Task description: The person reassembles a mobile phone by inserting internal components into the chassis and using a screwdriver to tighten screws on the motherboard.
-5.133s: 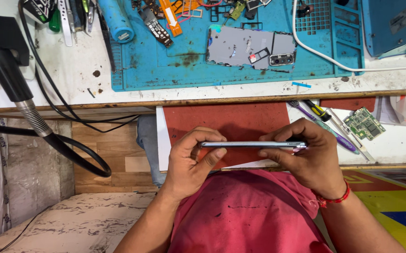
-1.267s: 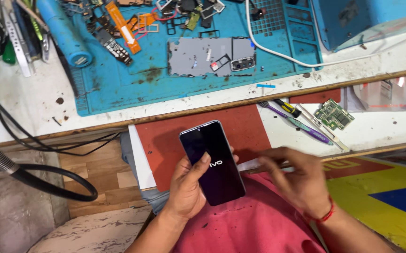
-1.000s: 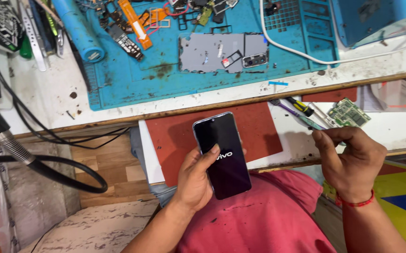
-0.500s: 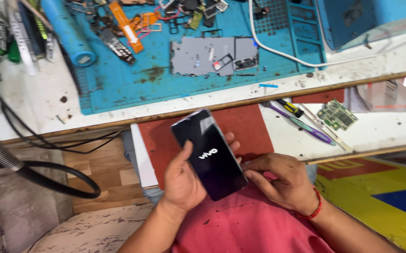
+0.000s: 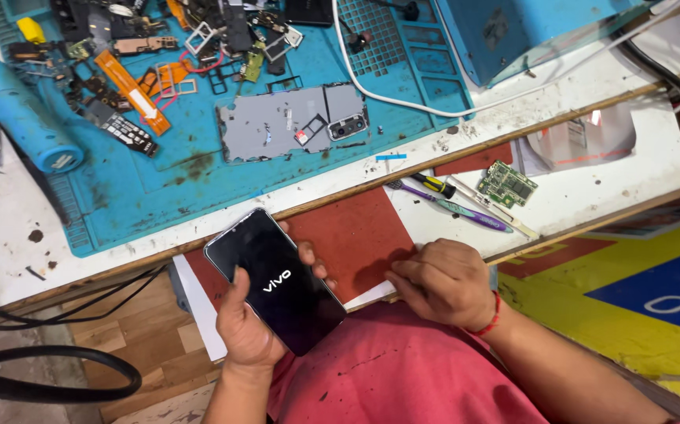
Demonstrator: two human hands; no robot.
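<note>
My left hand (image 5: 247, 328) holds a black smartphone (image 5: 273, 279) screen up over my lap, its dark display showing a white logo. My thumb rests on the left edge of the screen and my fingers wrap the right side. My right hand (image 5: 443, 283) rests curled on the front edge of a red mat (image 5: 359, 232), just right of the phone; it seems to hold nothing. A red thread band circles that wrist.
A blue work mat (image 5: 159, 188) carries a grey phone frame (image 5: 293, 122), flex cables and small parts. A blue cylinder (image 5: 14, 114) lies at left. A purple tool (image 5: 450, 206), screwdriver and green circuit board (image 5: 507, 183) lie on the lower shelf. Black cables (image 5: 49, 385) loop at lower left.
The phone went from being gripped edge-on by both hands to lying screen up in my left hand. My right hand reached right, came back beside the phone, then settled on the red mat.
</note>
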